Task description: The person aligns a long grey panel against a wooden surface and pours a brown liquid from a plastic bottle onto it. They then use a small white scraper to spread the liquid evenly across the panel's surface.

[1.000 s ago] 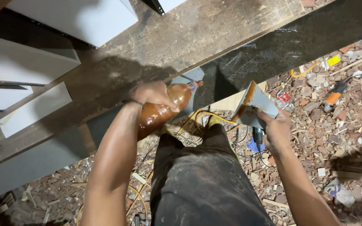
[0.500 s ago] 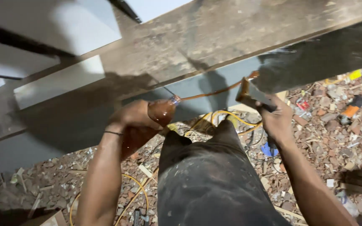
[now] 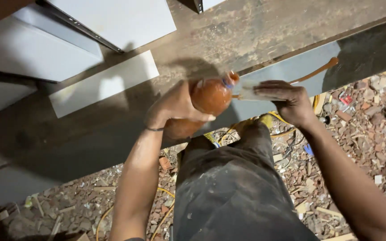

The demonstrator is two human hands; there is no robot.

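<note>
Standing over littered floor (image 3: 358, 147), the person works at the near edge of a long bench (image 3: 228, 40). Closest in, the left hand (image 3: 175, 107) is wrapped tightly round a bottle (image 3: 208, 96) of brown glue, fingers closed about its body, nozzle tipped toward the right hand (image 3: 287, 100). That hand's grip is closed too, fingers pressed flat on a pale scraper (image 3: 249, 93) laid against the grey panel (image 3: 291, 71) on the bench edge. A thin bead of glue (image 3: 316, 71) already lies on the panel beyond the scraper, not yet spread as far as can be seen; most of the panel looks bare, so the gluing seems at an early stage. Farther off, white boards (image 3: 108, 80) rest on the bench.
</note>
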